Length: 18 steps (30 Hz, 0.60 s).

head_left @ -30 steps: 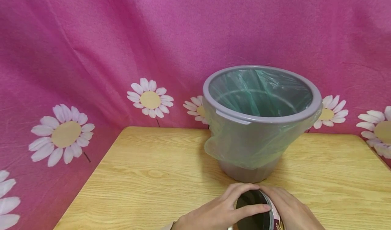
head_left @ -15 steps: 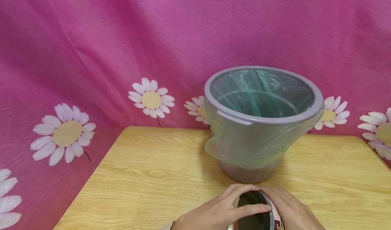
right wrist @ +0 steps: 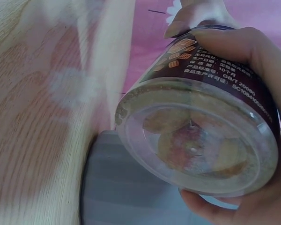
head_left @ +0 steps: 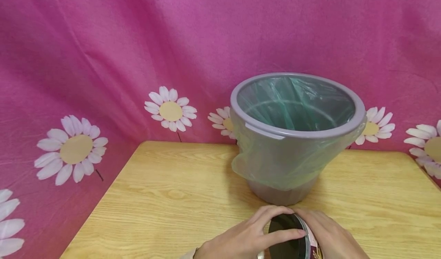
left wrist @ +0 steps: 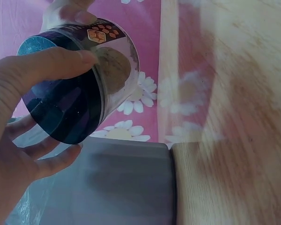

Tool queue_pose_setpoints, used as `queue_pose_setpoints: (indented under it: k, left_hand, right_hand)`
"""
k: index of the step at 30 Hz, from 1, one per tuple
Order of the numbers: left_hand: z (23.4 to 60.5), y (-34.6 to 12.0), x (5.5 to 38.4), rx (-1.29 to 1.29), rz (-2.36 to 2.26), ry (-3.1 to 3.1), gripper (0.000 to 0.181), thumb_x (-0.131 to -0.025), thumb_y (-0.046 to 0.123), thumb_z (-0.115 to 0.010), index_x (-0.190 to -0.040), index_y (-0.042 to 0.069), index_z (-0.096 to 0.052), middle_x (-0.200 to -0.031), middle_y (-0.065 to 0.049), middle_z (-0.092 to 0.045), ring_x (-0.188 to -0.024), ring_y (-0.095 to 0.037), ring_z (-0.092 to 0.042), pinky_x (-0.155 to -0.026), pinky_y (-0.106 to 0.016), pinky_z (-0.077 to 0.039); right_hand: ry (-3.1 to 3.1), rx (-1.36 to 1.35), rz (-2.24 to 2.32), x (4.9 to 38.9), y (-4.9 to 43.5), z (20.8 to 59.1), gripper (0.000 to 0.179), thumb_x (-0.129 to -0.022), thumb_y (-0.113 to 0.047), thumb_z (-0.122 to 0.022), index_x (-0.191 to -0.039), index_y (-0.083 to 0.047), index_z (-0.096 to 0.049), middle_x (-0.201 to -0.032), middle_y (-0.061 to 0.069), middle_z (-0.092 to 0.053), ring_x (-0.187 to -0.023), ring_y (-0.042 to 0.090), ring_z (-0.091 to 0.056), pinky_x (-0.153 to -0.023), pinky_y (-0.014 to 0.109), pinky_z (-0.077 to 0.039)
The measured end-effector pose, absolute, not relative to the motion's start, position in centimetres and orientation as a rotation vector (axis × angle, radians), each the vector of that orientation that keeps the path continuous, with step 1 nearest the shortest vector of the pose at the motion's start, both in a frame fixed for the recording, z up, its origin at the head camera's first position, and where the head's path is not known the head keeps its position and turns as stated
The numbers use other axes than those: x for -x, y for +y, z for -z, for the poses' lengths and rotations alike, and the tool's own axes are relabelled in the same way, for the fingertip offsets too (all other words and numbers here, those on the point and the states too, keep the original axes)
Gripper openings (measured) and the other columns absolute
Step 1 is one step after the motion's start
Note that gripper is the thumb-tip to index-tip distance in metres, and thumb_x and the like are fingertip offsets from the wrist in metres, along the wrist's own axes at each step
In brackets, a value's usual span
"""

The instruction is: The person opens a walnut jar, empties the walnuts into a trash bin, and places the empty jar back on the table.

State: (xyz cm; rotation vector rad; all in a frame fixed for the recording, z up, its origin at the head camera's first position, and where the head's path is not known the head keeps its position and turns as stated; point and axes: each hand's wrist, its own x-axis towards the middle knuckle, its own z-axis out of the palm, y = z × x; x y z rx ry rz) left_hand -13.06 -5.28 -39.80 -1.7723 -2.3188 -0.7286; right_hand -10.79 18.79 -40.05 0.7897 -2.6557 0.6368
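Observation:
A clear plastic jar [right wrist: 196, 176] with a dark printed label [right wrist: 215, 68] lies tilted on its side between my two hands. Round brownish pieces show through its bottom in the right wrist view. Its dark round lid [left wrist: 61, 110] faces left. My left hand [head_left: 241, 236] grips the lid, thumb across its face and rim, the other fingers around its edge. My right hand [head_left: 332, 236] holds the jar's body from the right, with its fingers curled over the label. In the head view, the jar's lower part runs out of the frame.
Just beyond the hands stands a grey bin [head_left: 282, 194] lined with a thin green plastic bag [head_left: 296, 163] folded over its rim. It rests on a light wooden table [head_left: 165, 197]. A pink cloth [head_left: 206, 41] with white daisies hangs behind and at the left.

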Motion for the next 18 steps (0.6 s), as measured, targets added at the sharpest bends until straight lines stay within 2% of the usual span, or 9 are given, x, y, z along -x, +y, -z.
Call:
queue_pose_setpoints:
  k: [9,14,18]
  left_hand:
    - [40.05,-5.21,13.14,1.747,0.713,-2.326,0.089,-0.082,0.04,-0.075,-0.153,0.024,-0.024,-0.155,-0.001,-0.013,-0.141,-0.012,-0.015,-0.112,-0.022,-0.022]
    - [40.02,-5.23,13.06,1.753,0.699,-2.319,0.087,-0.084,0.039,-0.073,-0.153,0.023,-0.024,-0.156,-0.005,-0.006,-0.143,-0.018,-0.008,-0.113,-0.025,-0.02]
    - [39.96,-5.35,13.0,1.771,0.728,-2.334,0.087,-0.084,0.038,-0.073,-0.153,0.023,-0.022,-0.157,-0.004,-0.003,-0.144,-0.019,-0.005,-0.114,-0.027,-0.019]
  right_hand:
    - [-2.825,-0.74,-0.685,10.8,19.06,39.71,0.101,-0.053,-0.073,-0.078,-0.135,-0.023,-0.048,-0.121,-0.016,-0.053,-0.099,0.006,-0.053,-0.074,0.036,-0.054]
    - [-2.763,-0.736,-0.664,10.75,19.07,39.98,0.105,-0.051,-0.072,-0.08,-0.137,-0.021,-0.048,-0.121,-0.013,-0.054,-0.1,0.009,-0.054,-0.071,0.038,-0.054]
    - [-2.709,-0.738,-0.64,10.74,18.88,40.14,0.11,-0.05,-0.074,-0.079,-0.139,-0.019,-0.046,-0.122,-0.01,-0.055,-0.102,0.011,-0.055,-0.07,0.039,-0.054]
